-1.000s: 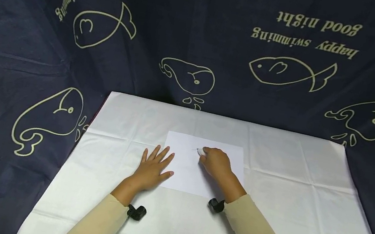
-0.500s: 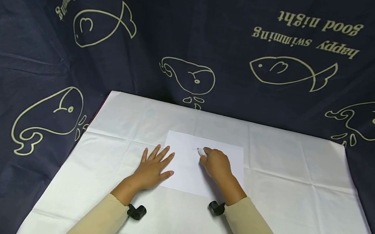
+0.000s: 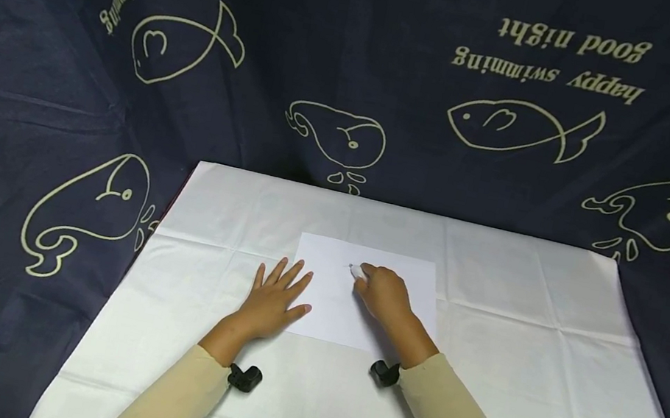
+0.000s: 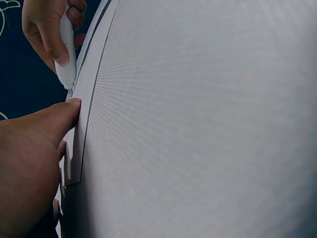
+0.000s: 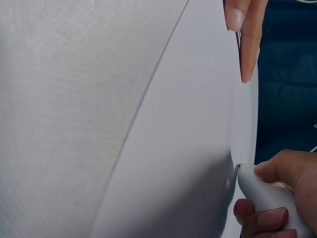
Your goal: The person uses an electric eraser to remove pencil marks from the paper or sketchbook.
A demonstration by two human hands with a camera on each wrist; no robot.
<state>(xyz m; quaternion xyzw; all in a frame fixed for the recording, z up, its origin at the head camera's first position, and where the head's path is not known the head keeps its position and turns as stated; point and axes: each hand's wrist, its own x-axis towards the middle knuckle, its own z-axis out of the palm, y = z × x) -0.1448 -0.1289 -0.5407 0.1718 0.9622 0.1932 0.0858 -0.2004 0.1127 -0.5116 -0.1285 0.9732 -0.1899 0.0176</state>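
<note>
A white sheet of paper [image 3: 328, 305] lies on the cloth-covered table. My left hand [image 3: 269, 306] rests flat with spread fingers at the paper's left edge, its thumb on the sheet. In my right hand [image 3: 385, 295] I grip a thick white pen-like tool with a narrow tip [image 4: 67, 47]; its exact kind is not clear. The tool [image 5: 262, 191] slants down, its tip at the paper's upper middle. Beside the tip is a small faint grey mark [image 3: 347, 266]. My curled fingers hide part of the tool's body.
A white creased cloth [image 3: 512, 390] covers the table. Behind and to the left hangs a dark blue curtain [image 3: 365, 35] with fish and whale outlines. Black wrist cameras sit on the left sleeve [image 3: 244, 378] and the right sleeve [image 3: 384, 373].
My right hand has shifted very slightly to the left with the tool, its tip staying near the grey mark. The left hand and the paper stay in place.
</note>
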